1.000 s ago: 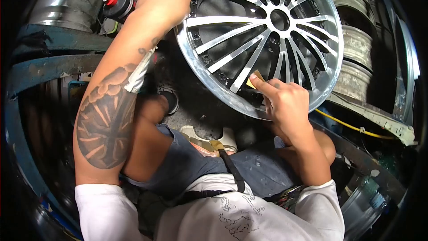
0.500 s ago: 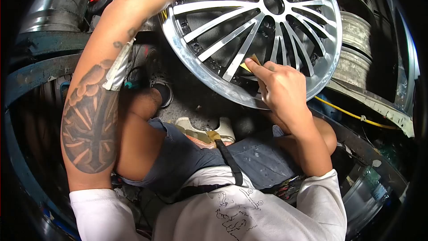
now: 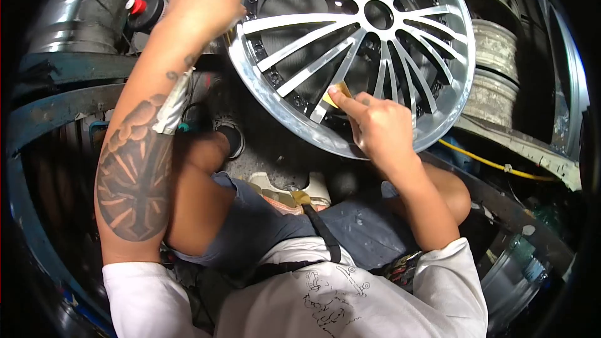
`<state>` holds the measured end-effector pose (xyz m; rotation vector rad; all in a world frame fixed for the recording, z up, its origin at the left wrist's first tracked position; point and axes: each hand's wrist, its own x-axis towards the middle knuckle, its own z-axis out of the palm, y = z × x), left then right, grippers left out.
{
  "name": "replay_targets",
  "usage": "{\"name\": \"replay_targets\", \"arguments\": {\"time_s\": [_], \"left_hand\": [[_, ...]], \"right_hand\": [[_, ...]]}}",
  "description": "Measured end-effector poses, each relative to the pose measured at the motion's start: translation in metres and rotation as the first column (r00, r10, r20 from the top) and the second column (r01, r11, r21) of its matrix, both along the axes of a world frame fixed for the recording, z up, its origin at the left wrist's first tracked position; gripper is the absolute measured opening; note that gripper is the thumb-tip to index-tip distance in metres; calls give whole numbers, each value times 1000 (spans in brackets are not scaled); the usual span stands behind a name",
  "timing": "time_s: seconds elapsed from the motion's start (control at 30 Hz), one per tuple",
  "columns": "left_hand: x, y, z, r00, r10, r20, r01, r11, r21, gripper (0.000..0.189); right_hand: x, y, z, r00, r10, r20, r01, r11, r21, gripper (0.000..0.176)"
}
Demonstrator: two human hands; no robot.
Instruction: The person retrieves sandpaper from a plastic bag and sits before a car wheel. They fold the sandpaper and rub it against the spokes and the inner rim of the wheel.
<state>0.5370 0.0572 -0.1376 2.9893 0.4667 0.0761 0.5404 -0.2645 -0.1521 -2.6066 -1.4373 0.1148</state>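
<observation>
A large alloy wheel rim (image 3: 343, 70) with bright polished spokes and dark gaps stands tilted in front of me at the top. My left hand (image 3: 210, 3) is closed at the rim's upper left edge, its fingertips partly hidden. My right hand (image 3: 383, 128) pinches a small folded piece of yellow sandpaper (image 3: 332, 96). The index finger presses the paper on the lower part of one lower-left spoke. A strip of silvery tape (image 3: 173, 105) hangs on my left forearm.
Stacked wheels (image 3: 494, 81) stand at the right, beside a yellow hose (image 3: 482, 158). At the upper left are a shiny metal barrel (image 3: 81, 15) and a dark bottle with a red cap (image 3: 136, 6). A blue metal frame (image 3: 69, 100) runs along the left.
My right hand and the sandpaper have moved slightly left, onto the lower-left spoke. The view has shifted a little, and my left hand stays at the rim's edge.
</observation>
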Motion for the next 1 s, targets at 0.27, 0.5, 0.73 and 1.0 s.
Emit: {"name": "replay_targets", "arguments": {"time_s": [0.27, 0.5, 0.73, 1.0], "left_hand": [[2, 3, -10, 999, -42, -13, 43, 994, 98, 31], [-7, -14, 19, 999, -52, 11, 52, 999, 6, 36], [0, -7, 3, 999, -51, 2, 50, 994, 102, 41], [18, 34, 2, 977, -70, -203, 0, 945, -326, 68]], "right_hand": [[4, 9, 2, 999, 36, -32, -35, 999, 20, 47], [13, -1, -4, 995, 84, -59, -82, 996, 28, 45], [10, 7, 16, 996, 85, 12, -86, 980, 178, 44], [15, 3, 16, 994, 101, -43, -100, 995, 24, 45]]}}
